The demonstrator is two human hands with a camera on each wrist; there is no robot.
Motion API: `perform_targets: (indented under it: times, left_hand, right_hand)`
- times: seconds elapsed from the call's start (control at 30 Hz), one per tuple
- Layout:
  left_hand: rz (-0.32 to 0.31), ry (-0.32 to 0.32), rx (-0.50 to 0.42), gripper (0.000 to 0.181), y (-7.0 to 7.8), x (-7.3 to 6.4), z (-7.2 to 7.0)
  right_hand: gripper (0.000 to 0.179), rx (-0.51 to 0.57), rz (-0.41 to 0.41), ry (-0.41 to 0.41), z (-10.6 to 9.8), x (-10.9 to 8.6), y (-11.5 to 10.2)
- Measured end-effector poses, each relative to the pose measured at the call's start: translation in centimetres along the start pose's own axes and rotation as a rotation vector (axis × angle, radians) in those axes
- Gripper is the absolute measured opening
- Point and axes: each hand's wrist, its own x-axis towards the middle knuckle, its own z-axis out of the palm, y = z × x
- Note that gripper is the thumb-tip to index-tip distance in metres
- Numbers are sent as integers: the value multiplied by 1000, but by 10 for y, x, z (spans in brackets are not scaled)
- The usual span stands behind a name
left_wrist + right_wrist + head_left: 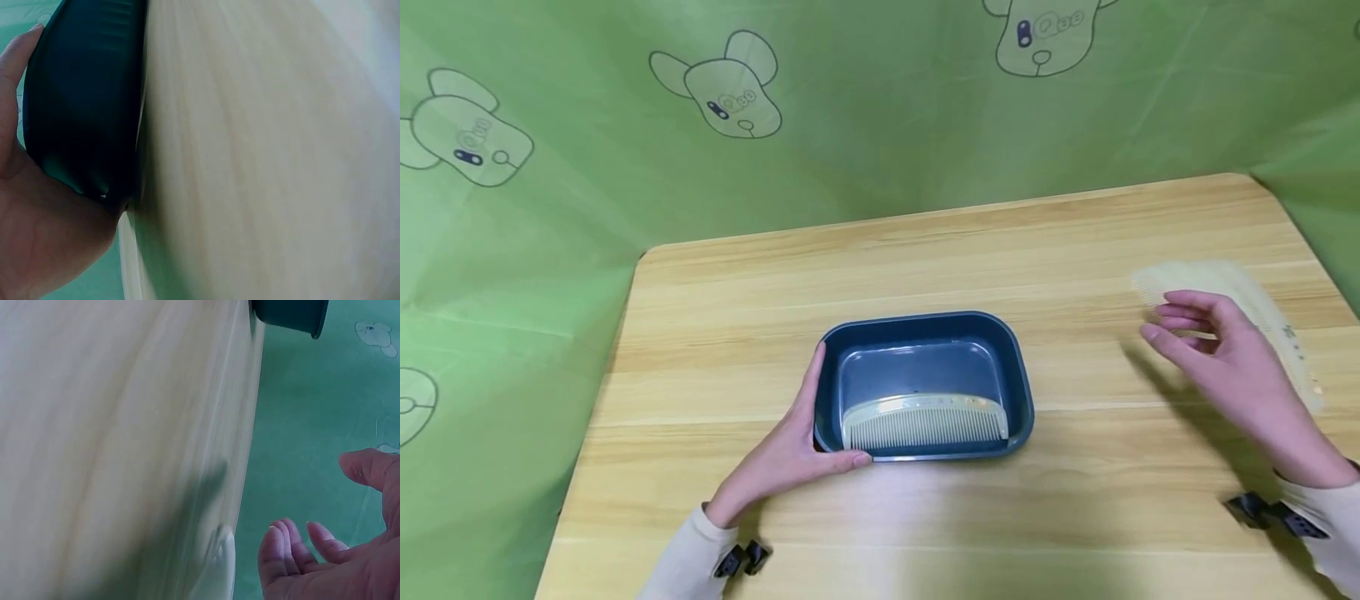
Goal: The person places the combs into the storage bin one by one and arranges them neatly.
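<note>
We see a tray (917,367) of smooth, glossy plastic, a shiny, plastic-looking comb (925,405), a satiny wood-grain table (737,292) and a creased, cloth-like backdrop (880,142).

Head view looks forward and down from high up, widest of the three, blue tray (917,367) mid-frame on the table (700,333). Both wrist views sit low over the table: left one is close on the tray, upper left; right one catches the same tray farther off, top right.
</note>
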Motion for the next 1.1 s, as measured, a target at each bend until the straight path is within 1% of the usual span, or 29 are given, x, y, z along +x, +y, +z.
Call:
perform_targets:
  times: [0.13,0.27,0.43,0.53,0.6,0.83,1.1]
  left_hand:
    - [-2,1,-3,143,-1,0,0]
    - [-5,4,-12,143,-1,0,0]
    - [-4,9,-6,143,-2,-2,0]
    - [-2,10,4,143,-3,-2,0]
    - [-1,10,7,143,-4,-2,0]
    - [7,12,9,143,-4,-1,0]
    - [2,6,8,143,-3,-2,1]
  right_hand:
    - [82,-39,72,-7,-7,1,4]
    - [94,-88,120,-15,-12,1,8]
    - [99,-136,139,-20,-19,4,12]
    - [98,-161,129,-17,-22,6,16]
    - [97,-183,114,-2,-22,6,19]
    - [93,-297,89,23,-27,7,20]
    - [95,-372,82,7,-30,10,30]
